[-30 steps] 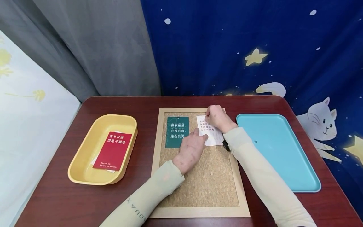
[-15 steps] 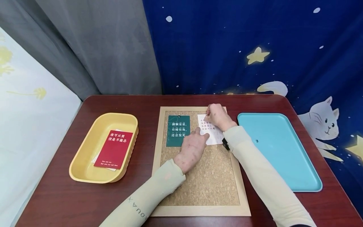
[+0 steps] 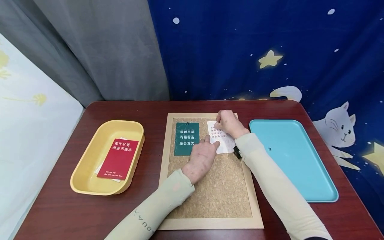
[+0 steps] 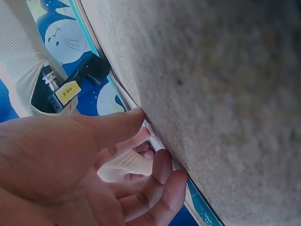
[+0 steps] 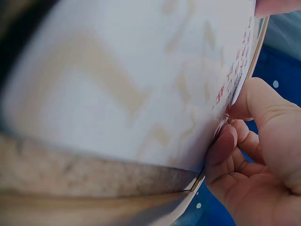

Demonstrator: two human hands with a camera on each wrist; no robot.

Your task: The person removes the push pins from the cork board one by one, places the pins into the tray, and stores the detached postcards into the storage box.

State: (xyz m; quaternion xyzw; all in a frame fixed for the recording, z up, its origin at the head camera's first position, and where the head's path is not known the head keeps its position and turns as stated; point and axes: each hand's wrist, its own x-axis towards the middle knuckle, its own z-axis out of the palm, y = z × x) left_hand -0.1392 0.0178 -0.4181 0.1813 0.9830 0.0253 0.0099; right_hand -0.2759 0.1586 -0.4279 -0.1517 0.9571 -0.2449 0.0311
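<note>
On the cork board lie a green card with a small pin at its top edge and, to its right, a white card with printed text. My left hand rests with extended fingertips on the white card's lower left part, and overlaps the green card's lower right corner. At the white card's top, my right hand pinches a small clear pushpin, mostly hidden between thumb and fingers. In the right wrist view the right fingertips press close to the card's surface.
A yellow basket on the left holds a red card over a paler one. On the right a blue tray bears a small dark speck. The board's wooden frame reaches near the table's front edge.
Both hands keep their places on the white card; the right hand's fingers shift only slightly. The whole head view sways a little.
</note>
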